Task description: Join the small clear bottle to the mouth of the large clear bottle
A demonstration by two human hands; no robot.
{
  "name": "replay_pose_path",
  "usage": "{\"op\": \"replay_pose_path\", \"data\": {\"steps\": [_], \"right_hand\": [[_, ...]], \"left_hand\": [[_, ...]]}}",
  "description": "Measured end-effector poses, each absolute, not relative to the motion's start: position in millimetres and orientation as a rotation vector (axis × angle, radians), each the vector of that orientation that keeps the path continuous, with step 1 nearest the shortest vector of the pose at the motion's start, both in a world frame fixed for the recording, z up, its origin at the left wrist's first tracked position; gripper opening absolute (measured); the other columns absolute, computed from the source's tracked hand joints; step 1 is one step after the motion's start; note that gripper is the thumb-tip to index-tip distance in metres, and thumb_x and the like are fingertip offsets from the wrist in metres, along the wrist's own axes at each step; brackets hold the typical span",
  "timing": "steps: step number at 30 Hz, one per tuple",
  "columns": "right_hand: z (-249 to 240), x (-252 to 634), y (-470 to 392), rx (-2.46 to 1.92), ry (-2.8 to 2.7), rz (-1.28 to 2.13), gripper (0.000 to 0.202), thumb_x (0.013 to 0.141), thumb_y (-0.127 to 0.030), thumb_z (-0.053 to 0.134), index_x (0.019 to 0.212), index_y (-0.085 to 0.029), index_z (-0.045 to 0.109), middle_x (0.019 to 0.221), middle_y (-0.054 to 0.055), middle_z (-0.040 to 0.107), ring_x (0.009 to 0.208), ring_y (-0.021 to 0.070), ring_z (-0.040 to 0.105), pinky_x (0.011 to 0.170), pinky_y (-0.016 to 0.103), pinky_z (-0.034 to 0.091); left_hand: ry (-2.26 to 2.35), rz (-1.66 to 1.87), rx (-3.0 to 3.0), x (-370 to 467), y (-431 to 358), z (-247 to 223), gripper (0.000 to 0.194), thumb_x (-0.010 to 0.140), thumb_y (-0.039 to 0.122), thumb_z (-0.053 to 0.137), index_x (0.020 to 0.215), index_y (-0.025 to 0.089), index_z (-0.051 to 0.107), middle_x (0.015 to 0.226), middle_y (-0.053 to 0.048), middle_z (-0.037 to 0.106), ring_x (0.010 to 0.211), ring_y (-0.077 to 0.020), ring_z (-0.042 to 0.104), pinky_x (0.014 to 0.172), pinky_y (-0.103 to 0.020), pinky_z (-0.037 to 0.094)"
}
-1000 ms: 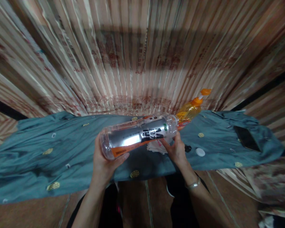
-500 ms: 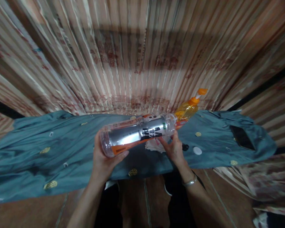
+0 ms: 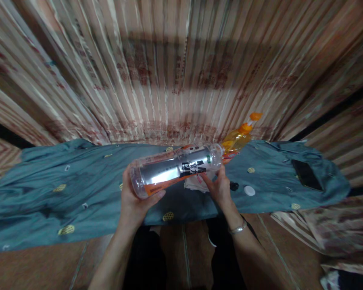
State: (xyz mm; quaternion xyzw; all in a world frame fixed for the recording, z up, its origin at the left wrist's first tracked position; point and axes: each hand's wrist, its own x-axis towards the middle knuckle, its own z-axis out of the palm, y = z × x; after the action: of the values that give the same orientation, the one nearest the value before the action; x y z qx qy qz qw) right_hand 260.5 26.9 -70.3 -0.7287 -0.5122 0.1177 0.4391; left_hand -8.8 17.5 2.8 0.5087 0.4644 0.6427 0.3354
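A clear plastic bottle (image 3: pixel 166 173) with a silver and orange label lies tilted between my hands, its neck toward the right. My left hand (image 3: pixel 136 191) wraps round its base end, thumb on the near side. Near the neck end, my right hand (image 3: pixel 219 185) grips the bottle from below and wears a bracelet on the wrist. Just beyond the neck stands a yellow pump bottle (image 3: pixel 237 141) with an orange top. Partly hidden under the held bottle is a crumpled white cloth or tissue (image 3: pixel 195 184).
A teal patterned cloth (image 3: pixel 103 209) covers the long narrow surface. Right of my right hand lie a small black object (image 3: pixel 234 186) and a white round cap (image 3: pixel 249 190); a dark phone (image 3: pixel 307 175) is farther right. Striped curtains (image 3: pixel 169 80) hang behind.
The view has shifted slightly. Both hands keep their hold on the clear bottle, which has hardly moved.
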Motion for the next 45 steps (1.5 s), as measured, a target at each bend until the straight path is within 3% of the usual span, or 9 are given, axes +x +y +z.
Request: {"op": "replay_pose_path", "data": {"steps": [10, 20, 30, 38, 45], "right_hand": [[-74.1, 264.9, 30.9, -1.777, -1.291, 0.242, 0.080, 0.078, -0.065, 0.069, 0.136, -0.011, 0.055, 0.099, 0.017, 0.078, 0.087, 0.0358, 0.075, 0.076, 0.048, 0.059], [-76.3, 268.6, 30.4, -1.808, -1.311, 0.213, 0.092, 0.078, -0.063, 0.071, 0.146, -0.005, 0.048, 0.096, 0.019, 0.076, 0.082, 0.0366, 0.075, 0.075, 0.049, 0.059], [-71.2, 268.1, 29.0, -1.820, -1.298, 0.250, 0.090, 0.078, -0.064, 0.069, 0.144, -0.006, 0.050, 0.087, 0.014, 0.075, 0.077, 0.0326, 0.071, 0.069, 0.044, 0.057], [-66.9, 266.9, 27.9, -1.844, -1.277, 0.303, 0.093, 0.077, -0.063, 0.070, 0.146, -0.005, 0.047, 0.095, 0.016, 0.075, 0.083, 0.0336, 0.072, 0.075, 0.046, 0.057], [-67.1, 269.6, 26.1, -1.818, -1.303, 0.306, 0.087, 0.080, -0.062, 0.069, 0.144, -0.007, 0.048, 0.096, 0.015, 0.076, 0.083, 0.0323, 0.072, 0.074, 0.043, 0.058]], "left_hand": [[1.153, 1.683, 1.348, -5.0, 18.0, 5.7, 0.083, 0.047, 0.028, 0.100, 0.121, 0.027, 0.063, 0.129, -0.007, 0.066, 0.128, -0.0332, 0.062, 0.115, -0.052, 0.047], [1.162, 1.671, 1.469, -8.3, 24.0, 10.1, 0.083, 0.050, 0.033, 0.099, 0.124, 0.026, 0.061, 0.134, -0.011, 0.065, 0.128, -0.0345, 0.064, 0.113, -0.053, 0.049], [1.113, 1.600, 1.637, -15.5, 39.7, 22.7, 0.079, 0.055, 0.036, 0.097, 0.124, 0.025, 0.060, 0.128, -0.010, 0.069, 0.122, -0.0339, 0.068, 0.109, -0.053, 0.054], [1.063, 1.620, 1.736, -18.4, 50.4, 22.5, 0.078, 0.058, 0.045, 0.098, 0.125, 0.028, 0.061, 0.128, -0.008, 0.070, 0.119, -0.0329, 0.069, 0.103, -0.051, 0.059], [1.053, 1.619, 1.758, -18.7, 47.9, 19.7, 0.075, 0.062, 0.040, 0.096, 0.128, 0.032, 0.061, 0.130, -0.005, 0.070, 0.122, -0.0310, 0.068, 0.106, -0.047, 0.057]]}}
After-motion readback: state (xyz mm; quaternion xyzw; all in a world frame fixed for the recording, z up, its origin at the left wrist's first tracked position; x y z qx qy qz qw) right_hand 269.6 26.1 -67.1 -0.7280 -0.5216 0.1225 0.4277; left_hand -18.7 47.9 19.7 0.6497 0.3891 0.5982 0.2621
